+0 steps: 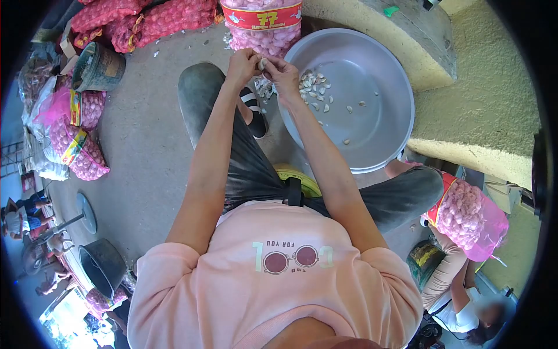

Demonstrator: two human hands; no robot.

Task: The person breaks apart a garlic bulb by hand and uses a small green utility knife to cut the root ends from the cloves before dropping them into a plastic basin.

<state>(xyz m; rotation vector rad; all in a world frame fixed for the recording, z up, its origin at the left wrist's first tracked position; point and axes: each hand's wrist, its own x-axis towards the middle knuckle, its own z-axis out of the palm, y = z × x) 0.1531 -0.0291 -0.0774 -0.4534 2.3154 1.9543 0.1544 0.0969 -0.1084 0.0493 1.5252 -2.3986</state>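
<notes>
Both hands meet at the left rim of a wide grey basin (372, 116), near a mesh sack of garlic (264, 38). My left hand (241, 67) has its fingers pinched on a small pale garlic piece (263, 63). From the other side, my right hand (282, 75) closes its fingertips on the same piece. Several loose garlic cloves (314, 85) lie in the basin beside my right hand, with a few scattered farther across its bottom. Garlic skins (264, 88) lie on the floor beneath the hands.
Red mesh sacks (174, 22) lie at the upper left, beside a dark bucket (99, 67). A yellowish concrete ledge (383, 35) borders the basin. Another person (459, 296) sits at the lower right near a garlic sack (462, 212). A black tub (103, 267) stands lower left.
</notes>
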